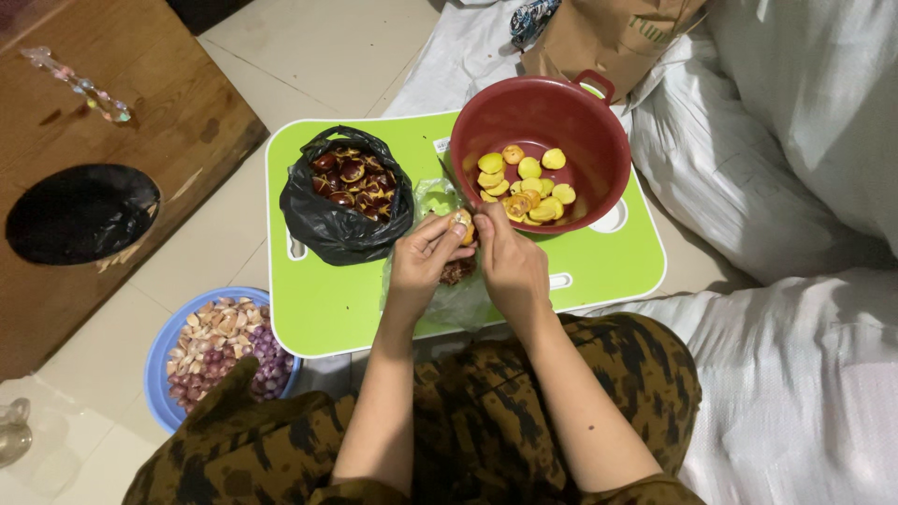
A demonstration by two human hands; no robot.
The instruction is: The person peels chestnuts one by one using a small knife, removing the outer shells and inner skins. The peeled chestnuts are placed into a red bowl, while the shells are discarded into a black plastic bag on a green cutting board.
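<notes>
Both hands, left hand (421,262) and right hand (510,266), pinch one chestnut (463,223) between pressed fingers; red bowl (599,140) just beyond, black bag (323,229) leftward, desk (327,309) edge near.

obstacles: black bag (344,198), red bowl (543,150) | free: green tray (327,309) front-left

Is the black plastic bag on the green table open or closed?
Open: the black bag has its mouth spread wide, showing dark brown chestnuts inside.

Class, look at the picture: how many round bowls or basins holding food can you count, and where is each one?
2. A red basin of peeled yellow chestnuts stands on the green tray table; a blue bowl sits on the floor, lower left. Others may be out of frame.
</notes>
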